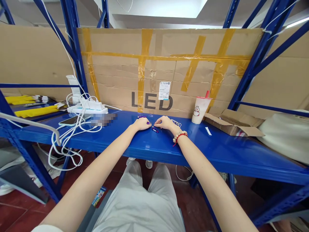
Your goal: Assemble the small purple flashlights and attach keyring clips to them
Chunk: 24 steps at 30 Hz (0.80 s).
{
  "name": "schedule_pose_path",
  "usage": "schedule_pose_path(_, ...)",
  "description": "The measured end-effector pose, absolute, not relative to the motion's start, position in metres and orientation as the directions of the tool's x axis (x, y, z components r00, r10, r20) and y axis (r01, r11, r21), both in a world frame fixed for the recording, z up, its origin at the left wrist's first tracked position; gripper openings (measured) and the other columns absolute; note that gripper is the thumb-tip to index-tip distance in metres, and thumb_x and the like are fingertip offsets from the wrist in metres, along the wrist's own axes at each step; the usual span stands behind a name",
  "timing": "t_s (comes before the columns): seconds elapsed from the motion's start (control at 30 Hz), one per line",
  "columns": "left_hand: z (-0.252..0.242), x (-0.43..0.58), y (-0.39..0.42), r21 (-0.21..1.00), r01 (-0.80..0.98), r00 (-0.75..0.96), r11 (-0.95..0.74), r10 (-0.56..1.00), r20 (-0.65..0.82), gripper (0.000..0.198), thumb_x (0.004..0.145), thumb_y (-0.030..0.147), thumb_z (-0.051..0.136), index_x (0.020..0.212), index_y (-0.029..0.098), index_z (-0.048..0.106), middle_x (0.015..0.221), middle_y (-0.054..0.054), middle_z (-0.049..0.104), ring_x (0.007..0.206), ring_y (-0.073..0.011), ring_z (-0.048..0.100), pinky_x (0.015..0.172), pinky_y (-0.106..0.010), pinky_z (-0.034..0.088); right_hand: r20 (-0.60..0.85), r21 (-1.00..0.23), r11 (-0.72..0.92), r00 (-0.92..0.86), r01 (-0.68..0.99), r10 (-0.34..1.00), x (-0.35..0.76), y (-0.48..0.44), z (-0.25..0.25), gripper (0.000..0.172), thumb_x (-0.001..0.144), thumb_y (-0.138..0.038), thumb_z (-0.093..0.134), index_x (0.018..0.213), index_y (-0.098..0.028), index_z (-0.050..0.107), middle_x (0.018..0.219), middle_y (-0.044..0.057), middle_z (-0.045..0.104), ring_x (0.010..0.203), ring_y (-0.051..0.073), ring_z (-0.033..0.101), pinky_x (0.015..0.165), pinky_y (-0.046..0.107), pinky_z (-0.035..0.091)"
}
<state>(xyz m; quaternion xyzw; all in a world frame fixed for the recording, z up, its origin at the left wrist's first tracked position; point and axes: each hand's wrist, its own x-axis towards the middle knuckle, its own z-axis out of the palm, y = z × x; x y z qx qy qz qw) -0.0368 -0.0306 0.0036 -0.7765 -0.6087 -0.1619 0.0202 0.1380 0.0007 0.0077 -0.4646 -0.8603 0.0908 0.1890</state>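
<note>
My left hand (142, 123) rests on the blue shelf top (135, 141), its fingers closed around a small shiny purple piece (149, 123). Just right of it, my right hand (164, 122) is bent down with thumb and fingers pinched together; whatever they hold is too small to make out. Below the fingertips lies a purple looped metal piece (155, 129). Another thin purple piece (142, 117) shows behind my left hand. Partly hidden by my right hand are some silvery small metal pieces (178, 123).
A paper-labelled cup with a red straw (201, 109) and an open cardboard box (231, 122) stand to the right, with a white strip (208, 131) nearby. Left are a power strip (88, 109), tangled white cables (65, 141) and a phone (74, 120). Cardboard (116, 77) walls the back.
</note>
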Motion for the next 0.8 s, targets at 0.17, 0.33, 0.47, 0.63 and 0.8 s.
schedule_pose_path(0.17, 0.002, -0.038, -0.029, 0.24, 0.912, 0.241, -0.333, 0.907, 0.345, 0.028, 0.079, 0.031, 0.051, 0.058, 0.016, 0.062, 0.068, -0.008, 0.066, 0.062, -0.0186, 0.058, 0.055, -0.025, 0.037, 0.229, -0.382, 0.529, -0.477, 0.758, 0.848, 0.138, -0.002, 0.008, 0.019, 0.077, -0.032, 0.066, 0.081, -0.016, 0.075, 0.073, 0.004, 0.072, 0.058, 0.011, 0.061, 0.052, 0.018, 0.044)
schedule_pose_path(0.33, 0.001, -0.036, -0.03, 0.338, 0.842, 0.254, -0.421, 0.862, 0.439, 0.025, 0.073, 0.023, 0.056, 0.049, 0.017, 0.053, 0.052, -0.003, 0.056, 0.052, -0.0143, 0.05, 0.052, -0.025, 0.033, 0.347, -0.551, 0.576, -0.462, 0.604, 0.816, 0.132, -0.004, 0.012, 0.019, 0.073, -0.03, 0.069, 0.082, -0.014, 0.076, 0.075, 0.005, 0.072, 0.052, 0.008, 0.057, 0.051, 0.018, 0.044)
schedule_pose_path(0.47, -0.001, -0.035, -0.032, 0.4, 0.797, 0.247, -0.452, 0.849, 0.468, 0.027, 0.072, 0.019, 0.055, 0.046, 0.017, 0.046, 0.048, 0.001, 0.05, 0.05, -0.0122, 0.047, 0.052, -0.025, 0.031, 0.444, -0.725, 0.595, -0.426, 0.345, 0.788, 0.124, -0.01, 0.017, 0.032, 0.071, -0.037, 0.069, 0.089, -0.011, 0.075, 0.077, 0.006, 0.071, 0.05, 0.006, 0.051, 0.048, 0.018, 0.042)
schedule_pose_path(0.63, 0.0, -0.032, -0.032, 0.619, 0.644, 0.156, -0.449, 0.87, 0.468, 0.034, 0.077, 0.018, 0.054, 0.045, 0.017, 0.041, 0.043, 0.003, 0.042, 0.048, -0.0098, 0.041, 0.052, -0.023, 0.032, 0.422, -0.777, 0.546, -0.385, 0.313, 0.821, 0.123, -0.015, 0.022, 0.044, 0.071, -0.047, 0.068, 0.096, -0.011, 0.073, 0.072, 0.005, 0.069, 0.052, 0.007, 0.049, 0.045, 0.017, 0.039)
schedule_pose_path(0.8, 0.004, -0.028, -0.032, 0.893, 0.285, 0.076, -0.348, 0.937, 0.341, 0.038, 0.085, 0.027, 0.048, 0.049, 0.018, 0.036, 0.043, 0.004, 0.038, 0.043, -0.0077, 0.035, 0.05, -0.023, 0.032, 0.418, -0.7, 0.527, -0.322, 0.482, 0.85, 0.13, -0.007, 0.018, 0.036, 0.075, -0.042, 0.066, 0.093, -0.012, 0.074, 0.081, 0.007, 0.072, 0.051, 0.008, 0.053, 0.048, 0.019, 0.043)
